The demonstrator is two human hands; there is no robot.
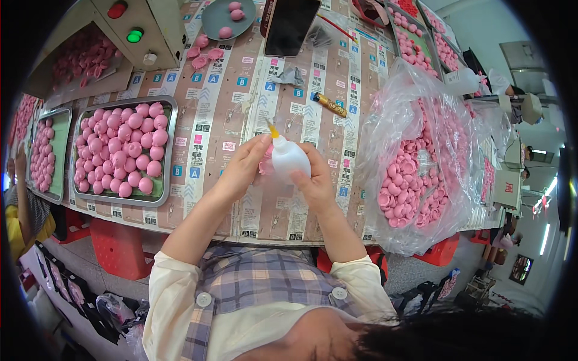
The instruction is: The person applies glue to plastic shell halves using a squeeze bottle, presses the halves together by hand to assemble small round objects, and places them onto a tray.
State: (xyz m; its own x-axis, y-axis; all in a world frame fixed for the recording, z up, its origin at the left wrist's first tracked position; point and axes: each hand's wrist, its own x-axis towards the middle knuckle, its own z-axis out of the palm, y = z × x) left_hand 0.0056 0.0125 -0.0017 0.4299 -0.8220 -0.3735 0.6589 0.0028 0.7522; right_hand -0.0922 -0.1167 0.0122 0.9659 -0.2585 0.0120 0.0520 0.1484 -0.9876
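My right hand [315, 180] is wrapped around a white squeeze bottle [290, 159], its tapered yellow nozzle pointing up and to the left. Close against the bottle, my left hand [242, 167] pinches a small pink plastic piece [265, 164], partly hidden by fingers and bottle. The nozzle tip stands above the left fingertips; whether it touches the piece I cannot tell. Both hands are over the table, near its front edge. To the left, a metal tray [167, 192] holds many round pink pieces. On the right lies a clear plastic bag [385, 129] with pink cup-shaped pieces.
Beyond my hands lie a gold tube [329, 104], a dark phone [292, 27] and a grey plate [211, 24] with pink balls. Loose pink pieces [198, 62] sit near a machine [141, 30] with red and green buttons. Red stools [117, 249] stand below the table edge.
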